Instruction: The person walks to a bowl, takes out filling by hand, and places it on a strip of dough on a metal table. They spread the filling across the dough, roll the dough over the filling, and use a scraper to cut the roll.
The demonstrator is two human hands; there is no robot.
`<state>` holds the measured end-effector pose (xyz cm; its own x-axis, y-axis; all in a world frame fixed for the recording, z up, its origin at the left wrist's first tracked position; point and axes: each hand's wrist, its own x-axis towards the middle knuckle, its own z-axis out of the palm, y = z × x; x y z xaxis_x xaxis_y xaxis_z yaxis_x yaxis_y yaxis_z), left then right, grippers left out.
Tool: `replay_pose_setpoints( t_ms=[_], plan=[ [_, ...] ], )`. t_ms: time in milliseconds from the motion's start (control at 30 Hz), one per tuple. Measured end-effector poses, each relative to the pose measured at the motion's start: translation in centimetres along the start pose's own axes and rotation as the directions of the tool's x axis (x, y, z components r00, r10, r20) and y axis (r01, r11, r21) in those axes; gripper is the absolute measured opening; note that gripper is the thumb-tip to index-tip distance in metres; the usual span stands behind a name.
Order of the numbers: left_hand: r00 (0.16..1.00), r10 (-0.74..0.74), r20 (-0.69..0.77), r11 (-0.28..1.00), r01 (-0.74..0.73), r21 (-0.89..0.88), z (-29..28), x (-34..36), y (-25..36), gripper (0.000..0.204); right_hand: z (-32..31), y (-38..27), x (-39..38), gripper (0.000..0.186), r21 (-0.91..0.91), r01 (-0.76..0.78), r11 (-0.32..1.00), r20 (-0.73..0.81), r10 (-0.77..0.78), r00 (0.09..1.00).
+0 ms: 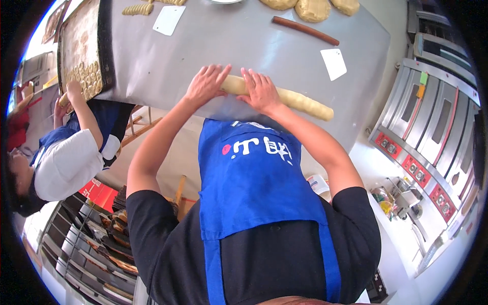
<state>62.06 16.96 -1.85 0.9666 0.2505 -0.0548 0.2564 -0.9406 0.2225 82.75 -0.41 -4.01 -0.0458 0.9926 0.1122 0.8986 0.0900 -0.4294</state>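
Observation:
My left hand (208,84) rests over the left end of a long pale dough roll (307,104), thumb on its near side and fingers curved over the far side. Just right of it, my right hand (262,91) also grips the roll, fingers slightly separated over its top. The roll lies crosswise near the front edge of a metal table (178,51). Beyond it are a wooden rolling pin (305,30) and a white scraper (333,63). A second scraper (168,19) lies farther left, and several dough pieces (312,10) sit at the back.
A co-worker (68,165) at left handles dough beside a tray (76,35) of shaped pieces. Shaped dough strips (136,10) lie at back left. Stacked ovens (422,132) stand at right. A rack of trays (101,239) is at lower left, near wooden stool legs (180,195).

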Motion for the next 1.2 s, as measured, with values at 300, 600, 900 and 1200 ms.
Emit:
replay_pose_setpoints(
  t_ms=[300, 600, 900, 1200],
  plan=[
    [0.996, -0.086, -0.032, 0.996, 0.087, 0.033, 2.8, -0.9, -1.4, 0.081, 0.7, -0.8, 2.7, 0.088, -0.152, -0.089, 0.984, 0.137, 0.110, 0.985],
    [0.972, -0.204, -0.116, 0.857, 0.120, -0.502, 1.5, -5.5, -6.5, 0.088, 3.2, -2.9, 3.9, 0.097, -0.302, 0.090, 0.949, 0.149, -0.047, 0.988],
    [0.953, -0.296, -0.059, 0.800, 0.213, -0.560, 2.6, -7.4, -6.7, 0.077, 5.7, -5.7, 5.8, 0.091, -0.315, 0.069, 0.946, 0.100, -0.039, 0.994],
    [0.778, -0.624, -0.080, 0.520, 0.336, -0.786, 6.9, -9.1, -3.8, 0.067, 7.3, -7.6, 7.6, 0.072, -0.140, 0.084, 0.987, 0.122, -0.068, 0.990]
  ],
)
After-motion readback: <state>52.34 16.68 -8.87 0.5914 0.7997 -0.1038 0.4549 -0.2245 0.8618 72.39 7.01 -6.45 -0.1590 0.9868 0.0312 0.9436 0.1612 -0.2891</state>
